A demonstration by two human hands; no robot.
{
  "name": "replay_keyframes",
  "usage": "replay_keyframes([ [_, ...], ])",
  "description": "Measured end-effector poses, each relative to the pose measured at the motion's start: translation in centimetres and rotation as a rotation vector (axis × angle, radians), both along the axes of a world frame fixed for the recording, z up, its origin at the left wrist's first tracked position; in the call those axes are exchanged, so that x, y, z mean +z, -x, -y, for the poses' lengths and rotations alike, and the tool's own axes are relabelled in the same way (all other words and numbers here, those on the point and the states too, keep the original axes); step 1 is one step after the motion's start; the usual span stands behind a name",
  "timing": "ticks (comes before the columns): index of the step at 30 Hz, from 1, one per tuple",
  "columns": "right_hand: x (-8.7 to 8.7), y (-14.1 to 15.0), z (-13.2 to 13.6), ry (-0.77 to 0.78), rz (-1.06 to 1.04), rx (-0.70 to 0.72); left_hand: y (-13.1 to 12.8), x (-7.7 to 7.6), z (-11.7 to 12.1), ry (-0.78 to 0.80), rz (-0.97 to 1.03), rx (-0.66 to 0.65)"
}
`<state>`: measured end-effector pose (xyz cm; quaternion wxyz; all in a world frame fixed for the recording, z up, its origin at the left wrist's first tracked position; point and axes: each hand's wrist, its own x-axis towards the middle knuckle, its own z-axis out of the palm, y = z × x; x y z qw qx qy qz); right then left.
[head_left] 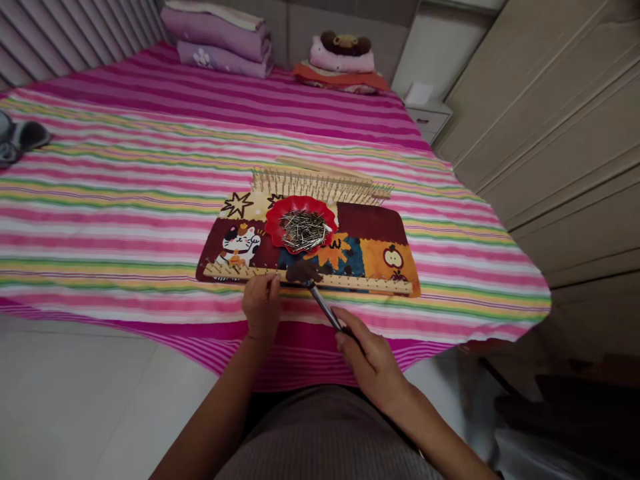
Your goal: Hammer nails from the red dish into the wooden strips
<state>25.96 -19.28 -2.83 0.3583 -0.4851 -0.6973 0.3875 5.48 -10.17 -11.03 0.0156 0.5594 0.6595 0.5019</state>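
My right hand is wrapped round the handle of a hammer. The hammer's dark, slightly blurred head lies over the middle of a wooden strip with several nails standing along it. Just left of the head, my left hand is closed at the strip's near edge; what its fingers pinch, if anything, is hidden. Beneath the strip is a patterned mat with a cat and apple print. Behind the strip, a red scalloped bowl full of loose nails rests on the mat.
Several nail-studded wooden strips lie together beyond the mat. A striped cloth covers the bed under everything. Folded bedding and a second folded pile sit at the far side. A dark grey object lies far left.
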Motion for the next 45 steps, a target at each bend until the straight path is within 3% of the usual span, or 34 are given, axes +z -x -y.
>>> replay_keyframes([
  [3, 1.2, 1.6, -2.2, -0.061, -0.024, 0.022, 0.1, -0.2, -0.1, 0.0, -0.011, -0.009],
  [7, 1.4, 2.8, -3.7, -0.089, 0.027, 0.092, 0.2, -0.5, -0.1, -0.005, -0.011, -0.007],
  [10, 1.8, 2.9, -3.4, -0.102, 0.076, 0.104, 0.1, -0.6, -0.1, -0.005, -0.003, 0.001],
  [15, 1.8, 2.8, -2.9, -0.284, 0.127, 0.024, 0.1, -0.5, 0.0, 0.035, 0.031, 0.002],
  [19, 0.9, 2.7, -3.0, -0.176, 0.153, 0.106, 0.0, -0.2, 0.0, 0.13, 0.061, 0.028],
  [24, 0.7, 0.6, -1.5, -0.212, 0.114, 0.009, 0.0, 0.1, 0.0, 0.121, 0.107, 0.02],
  [27, -1.2, -1.8, 0.0, -0.187, 0.2, 0.03, 0.1, 0.3, 0.0, 0.128, 0.098, 0.004],
  [32, -6.6, -5.8, 1.4, -0.143, 0.526, 0.089, 0.6, 1.5, 1.0, 0.067, 0.007, -0.018],
  [35, -9.0, -6.9, 1.8, -0.2, 0.713, 0.107, 0.9, 3.4, 1.0, -0.015, -0.098, -0.061],
  [38, -10.1, -7.0, 2.0, -0.243, 0.806, 0.11, 0.7, 5.8, -1.0, -0.005, -0.223, -0.135],
  [41, -10.3, -6.6, 2.0, -0.256, 0.834, 0.087, -0.2, 7.8, -4.5, 0.148, -0.36, -0.212],
  [45, -10.0, -6.2, 2.0, -0.263, 0.88, 0.071, -1.9, 8.8, -8.9, 0.5, -0.58, -0.324],
])
